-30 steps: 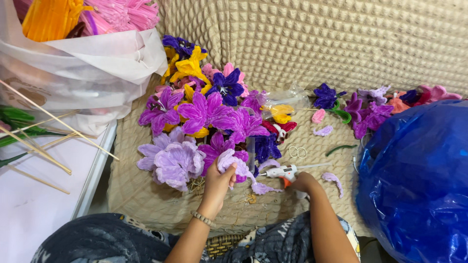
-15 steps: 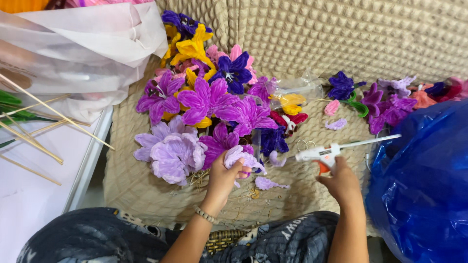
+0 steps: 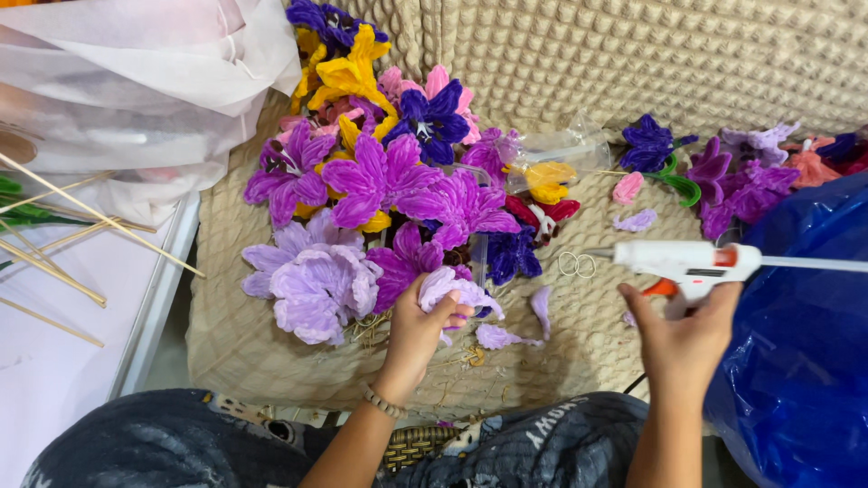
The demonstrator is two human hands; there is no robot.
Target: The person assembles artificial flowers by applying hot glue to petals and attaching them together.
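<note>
**Pale petal held in one hand, glue gun in the other**

A pale purple petal piece (image 3: 449, 287) is held in the left hand (image 3: 418, 336), with the fingers closed around it from below, so the grip is clamped on the piece. It is kept just in front of the heap of flowers (image 3: 389, 181), touching the nearest pale lilac flower (image 3: 316, 285) or lying very close to it; which of the two cannot be told. A thin bracelet (image 3: 384, 403) is worn on the left wrist.

A white glue gun (image 3: 687, 262) is held in the right hand (image 3: 687, 339), with the grip closed on its handle. Its orange trigger (image 3: 662, 288) is seen beside the fingers, and the nozzle is pointed to the left, towards the flowers. The gun is kept well apart from the petal piece.

Everything is laid on a beige textured cushion (image 3: 669, 63). Two loose petals (image 3: 520, 321) are found on the cushion between the hands. More flowers (image 3: 723, 176) are placed at the right, next to a blue plastic bag (image 3: 805, 361). At the left, a white plastic bag (image 3: 136, 90) and thin wooden sticks (image 3: 54, 271) are seen on a white tabletop (image 3: 54, 380).
</note>
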